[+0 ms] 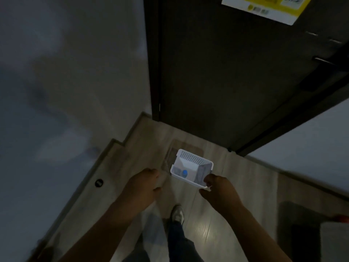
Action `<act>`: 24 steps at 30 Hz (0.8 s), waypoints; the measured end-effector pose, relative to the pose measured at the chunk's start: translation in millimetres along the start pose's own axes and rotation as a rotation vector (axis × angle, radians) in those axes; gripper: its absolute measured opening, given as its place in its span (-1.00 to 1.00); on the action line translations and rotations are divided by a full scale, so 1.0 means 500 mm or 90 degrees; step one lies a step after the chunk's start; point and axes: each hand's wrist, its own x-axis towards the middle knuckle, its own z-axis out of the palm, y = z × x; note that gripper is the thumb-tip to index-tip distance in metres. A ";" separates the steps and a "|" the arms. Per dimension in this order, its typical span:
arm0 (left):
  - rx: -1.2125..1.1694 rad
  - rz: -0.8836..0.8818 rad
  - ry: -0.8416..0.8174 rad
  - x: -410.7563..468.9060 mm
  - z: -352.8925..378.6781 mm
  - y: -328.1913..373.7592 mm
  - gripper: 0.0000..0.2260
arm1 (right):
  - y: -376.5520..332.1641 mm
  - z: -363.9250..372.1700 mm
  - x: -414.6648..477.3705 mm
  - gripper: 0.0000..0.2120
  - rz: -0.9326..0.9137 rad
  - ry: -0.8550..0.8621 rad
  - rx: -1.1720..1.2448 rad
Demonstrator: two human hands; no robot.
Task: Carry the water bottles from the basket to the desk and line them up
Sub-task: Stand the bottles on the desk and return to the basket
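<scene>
A white perforated basket sits on the wooden floor in front of a dark door. Inside it, at the near left, stands a clear water bottle with a blue cap. My right hand curls its fingers round the basket's near right corner rim. My left hand is just left of the basket, with its fingers curled round a blurred, pale, see-through water bottle that reaches up from the fist. The desk is out of view.
A dark door with a handle and a yellow notice stands straight ahead. A grey wall is on the left, with a round floor doorstop near it. My shoe is below the basket. A dark mat lies at the right.
</scene>
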 end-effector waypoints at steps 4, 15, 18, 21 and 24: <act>-0.029 0.038 0.047 0.094 0.030 0.005 -0.70 | 0.044 -0.007 0.120 -0.63 -0.008 -0.028 -0.004; -0.052 -0.171 -0.063 0.363 0.243 -0.130 -0.56 | 0.135 0.130 0.458 -0.65 0.008 -0.096 0.003; -0.059 -0.169 -0.092 0.434 0.321 -0.185 -0.58 | 0.165 0.214 0.552 -0.62 0.008 -0.097 -0.022; -0.057 -0.170 -0.107 0.496 0.402 -0.245 -0.58 | 0.197 0.310 0.636 -0.60 0.021 -0.102 -0.029; -0.048 -0.177 -0.135 0.553 0.489 -0.303 -0.59 | 0.232 0.418 0.714 -0.59 0.034 -0.099 -0.044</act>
